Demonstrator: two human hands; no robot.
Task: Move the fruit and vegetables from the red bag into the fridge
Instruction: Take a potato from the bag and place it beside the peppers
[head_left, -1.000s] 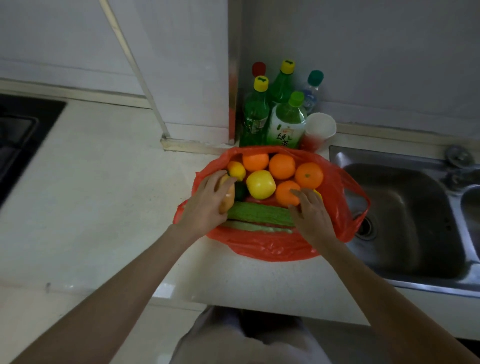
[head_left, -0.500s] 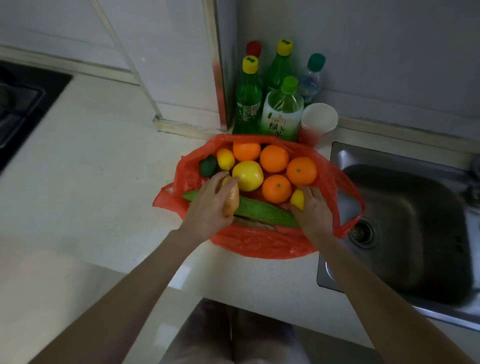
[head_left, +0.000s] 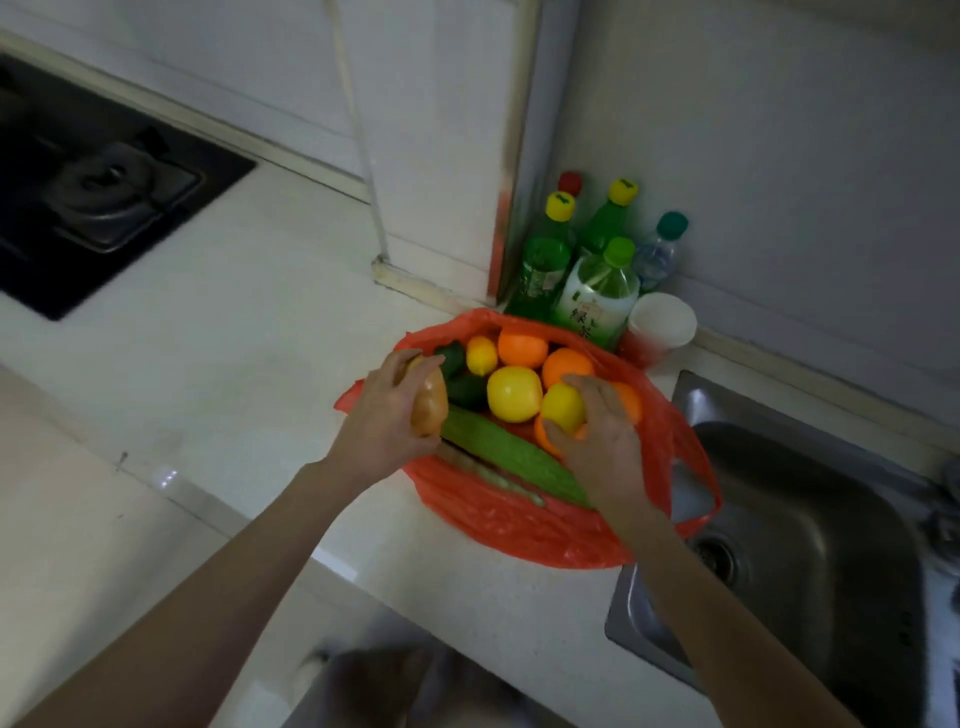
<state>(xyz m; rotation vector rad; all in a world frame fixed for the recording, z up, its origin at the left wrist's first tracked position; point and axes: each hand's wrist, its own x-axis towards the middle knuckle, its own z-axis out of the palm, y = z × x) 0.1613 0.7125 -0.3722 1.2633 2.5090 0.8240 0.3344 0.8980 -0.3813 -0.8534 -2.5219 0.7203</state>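
Note:
The red bag (head_left: 524, 525) lies open on the counter beside the sink. Inside are oranges (head_left: 521, 347), a large yellow fruit (head_left: 514, 393), a small lemon (head_left: 481, 354), dark green fruit (head_left: 466, 391) and a long green gourd (head_left: 514, 457). My left hand (head_left: 387, 418) grips a tan potato (head_left: 430, 400) at the bag's left rim. My right hand (head_left: 602, 441) holds a small yellow lemon (head_left: 562, 407) over the oranges at the bag's right side. No fridge is in view.
Several green drink bottles (head_left: 597, 296) and a white paper cup (head_left: 661, 323) stand behind the bag in the wall corner. A steel sink (head_left: 810, 525) lies to the right, a black gas hob (head_left: 98, 192) at the far left. Pale countertop (head_left: 218, 374) lies between.
My left hand has lifted the potato to the bag's left rim. My right hand has closed on the small lemon and raised it over the oranges. The camera view has shifted left.

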